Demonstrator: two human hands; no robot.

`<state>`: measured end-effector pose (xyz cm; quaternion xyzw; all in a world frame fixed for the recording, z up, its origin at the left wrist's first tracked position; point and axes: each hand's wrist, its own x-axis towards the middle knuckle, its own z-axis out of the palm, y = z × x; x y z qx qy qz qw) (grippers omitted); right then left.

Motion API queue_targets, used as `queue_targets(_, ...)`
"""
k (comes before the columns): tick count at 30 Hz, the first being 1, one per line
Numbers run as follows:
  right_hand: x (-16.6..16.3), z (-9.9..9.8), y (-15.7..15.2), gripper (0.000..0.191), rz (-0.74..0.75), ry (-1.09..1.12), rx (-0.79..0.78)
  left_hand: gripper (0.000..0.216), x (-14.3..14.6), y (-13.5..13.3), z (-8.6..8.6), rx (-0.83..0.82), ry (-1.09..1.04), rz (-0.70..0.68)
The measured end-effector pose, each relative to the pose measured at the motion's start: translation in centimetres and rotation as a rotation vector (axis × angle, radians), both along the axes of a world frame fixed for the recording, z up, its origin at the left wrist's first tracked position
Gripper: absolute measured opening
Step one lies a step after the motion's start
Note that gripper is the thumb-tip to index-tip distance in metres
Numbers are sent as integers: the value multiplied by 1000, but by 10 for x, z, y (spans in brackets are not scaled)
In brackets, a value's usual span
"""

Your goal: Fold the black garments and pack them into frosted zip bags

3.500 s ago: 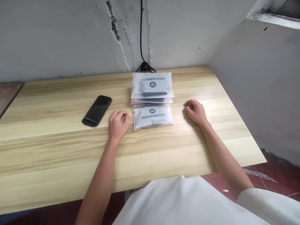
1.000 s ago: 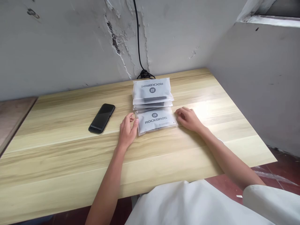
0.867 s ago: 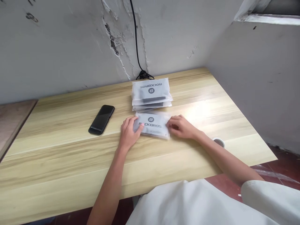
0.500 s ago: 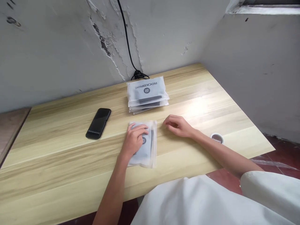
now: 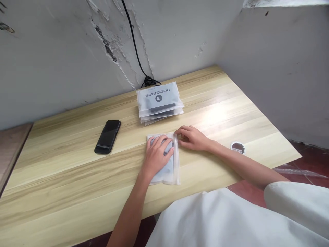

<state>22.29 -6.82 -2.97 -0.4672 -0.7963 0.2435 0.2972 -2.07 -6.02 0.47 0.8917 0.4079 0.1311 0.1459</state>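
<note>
A frosted white zip pouch lies lengthwise on the wooden table in front of me. My left hand rests flat on top of it, fingers spread, pressing it down. My right hand sits at the pouch's far right corner, fingers curled and pinching the zip edge there. Behind them, a stack of several like pouches printed ROCKBROS stands near the wall.
A black phone lies to the left of the pouches. A round cable grommet is set in the table near its right edge. A black cable runs down the cracked wall behind the stack. Walls close off the back and right.
The front pouch was drawn away from the stack toward me and turned lengthwise. My left hand now lies flat on it and my right hand has come to its far corner.
</note>
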Motion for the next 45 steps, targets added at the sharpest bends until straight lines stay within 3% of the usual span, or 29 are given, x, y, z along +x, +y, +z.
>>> queue_targets(12,3,-1,3,26,18,58,-37,23,6,-2,-1,-18,46,63)
queue_targets(21,-1,11,-2,21,90,148,-113,21,13,-5,-7,7,4,150)
queue_targets(26,-7,23,-10,18,140,137,-263,22,14,-4,-8,-5,0,175)
queue_targets(30,-15,29,-19,17,268,214,-417,22,14,-3,-8,-26,4,179)
queue_targets(36,-23,26,-33,17,475,312,-771,22,15,-3,-8,-45,-16,189)
queue_targets(39,-26,22,-39,20,555,304,-875,22,15,-2,-8,-49,-16,191)
queue_targets(43,-24,18,-36,22,599,317,-834,22,14,0,-8,-42,-15,193)
queue_targets(45,-19,16,-29,23,500,357,-722,22,11,2,-8,-41,-22,210)
